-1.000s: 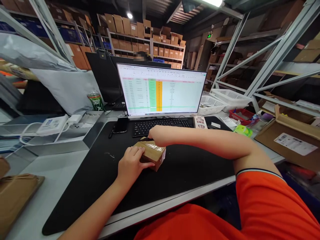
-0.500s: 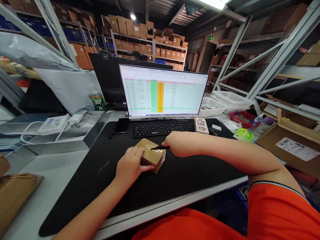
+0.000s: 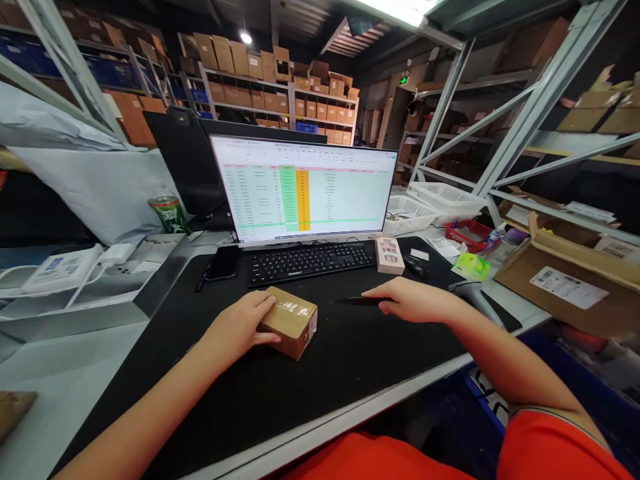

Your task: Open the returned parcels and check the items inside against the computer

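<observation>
Since the carton is small and made of brown cardboard, expect a light to moderate load; the contents are hidden, so neither weight nor fragility can be confirmed. Its walls look stiff and its edges square, and they should tolerate a firm hold without denting. Plain board should offer good friction; the glossy tape on the top face and the shiny patch on the right-hand end are likely to be more slippery. Take hold at the left end, across the top and the near side, clear of the taped zone. The carton rests flat on the black mat that covers part of the table, in front of the keyboard and apart from it. It lies directly at the left grip: the fingers bear on the top at the left end and the thumb lies along the near side, clasping that end. The right grip stands to the right of the carton, not touching it, closed around a thin dark tool that points left toward the carton. Exact finger placement on the tool cannot be told.
</observation>
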Demonstrator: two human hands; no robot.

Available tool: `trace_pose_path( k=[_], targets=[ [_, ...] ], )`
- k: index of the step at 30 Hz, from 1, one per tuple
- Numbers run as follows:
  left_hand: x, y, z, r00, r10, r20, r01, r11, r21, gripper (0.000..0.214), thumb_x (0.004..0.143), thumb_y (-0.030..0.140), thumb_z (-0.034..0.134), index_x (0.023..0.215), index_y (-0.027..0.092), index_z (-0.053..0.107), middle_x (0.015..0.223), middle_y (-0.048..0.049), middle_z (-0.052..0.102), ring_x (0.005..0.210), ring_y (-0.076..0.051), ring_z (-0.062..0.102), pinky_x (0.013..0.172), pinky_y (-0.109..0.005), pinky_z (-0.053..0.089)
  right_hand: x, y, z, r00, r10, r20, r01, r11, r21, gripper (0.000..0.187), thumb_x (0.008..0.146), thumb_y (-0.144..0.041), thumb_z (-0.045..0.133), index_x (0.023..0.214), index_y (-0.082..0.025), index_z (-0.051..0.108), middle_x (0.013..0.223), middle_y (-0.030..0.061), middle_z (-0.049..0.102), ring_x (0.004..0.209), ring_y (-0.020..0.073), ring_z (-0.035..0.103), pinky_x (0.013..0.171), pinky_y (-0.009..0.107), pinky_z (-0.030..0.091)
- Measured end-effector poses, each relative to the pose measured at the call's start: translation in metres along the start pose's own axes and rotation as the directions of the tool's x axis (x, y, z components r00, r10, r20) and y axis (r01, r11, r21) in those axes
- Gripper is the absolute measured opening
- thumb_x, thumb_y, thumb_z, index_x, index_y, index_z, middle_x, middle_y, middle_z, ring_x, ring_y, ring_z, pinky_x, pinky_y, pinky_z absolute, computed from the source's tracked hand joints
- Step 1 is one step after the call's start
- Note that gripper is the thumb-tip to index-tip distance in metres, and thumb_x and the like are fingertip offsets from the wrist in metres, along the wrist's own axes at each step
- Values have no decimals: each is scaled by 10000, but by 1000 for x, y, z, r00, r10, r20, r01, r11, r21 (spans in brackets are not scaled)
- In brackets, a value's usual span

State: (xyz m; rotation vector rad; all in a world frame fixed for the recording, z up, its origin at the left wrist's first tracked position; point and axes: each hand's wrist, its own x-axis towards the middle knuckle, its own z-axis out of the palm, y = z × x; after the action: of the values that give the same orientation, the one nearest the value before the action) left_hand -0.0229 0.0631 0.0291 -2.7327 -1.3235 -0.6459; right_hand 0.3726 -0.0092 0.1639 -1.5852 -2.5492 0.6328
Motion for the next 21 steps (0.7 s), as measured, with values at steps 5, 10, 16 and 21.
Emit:
trace_pose_path(
  k=[5, 10, 16, 21],
  targets=[
    [23, -23, -4, 984, 138, 115, -143, 989, 38, 560, 619, 344, 889, 1158, 263, 761, 1276, -136, 746, 1151, -361, 725, 999, -419, 600, 20, 62, 65, 984, 101, -150, -91, 993, 74, 459, 1011, -154, 589, 1462, -202, 660, 1330, 100, 734, 1206, 246, 696, 1083, 360, 515],
    [43, -15, -22, 957, 145, 250, -174, 980, 98, 398, 553, 328, 868, 933, 286, 757, 1124, -86, 756, 1016, -345, 728, 873, -422, 601, 43, 81, 91, 966, 70, -248, -112, 981, -161, 383, 982, -109, 662, 1361, -108, 711, 1332, 195, 698, 1279, 285, 621, 1136, 432, 476],
    [60, 16, -45, 893, 149, 424, -194, 979, 65, 253, 554, 313, 817, 747, 257, 663, 896, -28, 693, 868, -268, 670, 748, -364, 518, 12, 29, 5, 841, -239, -485, 312, 947, 76, 359, 1033, -212, 656, 1388, -165, 675, 1433, 134, 641, 1319, 202, 610, 1088, 304, 506],
    [63, 14, -43, 852, 127, 508, -170, 985, 38, 258, 571, 332, 791, 755, 228, 644, 918, -32, 642, 843, -237, 645, 729, -337, 467, -75, -35, -86, 448, -312, -838, 647, 760, 63, 826, 1043, -549, -50, 1404, -210, 612, 1483, 38, 596, 1245, 158, 658, 913, 273, 530]
  ],
)
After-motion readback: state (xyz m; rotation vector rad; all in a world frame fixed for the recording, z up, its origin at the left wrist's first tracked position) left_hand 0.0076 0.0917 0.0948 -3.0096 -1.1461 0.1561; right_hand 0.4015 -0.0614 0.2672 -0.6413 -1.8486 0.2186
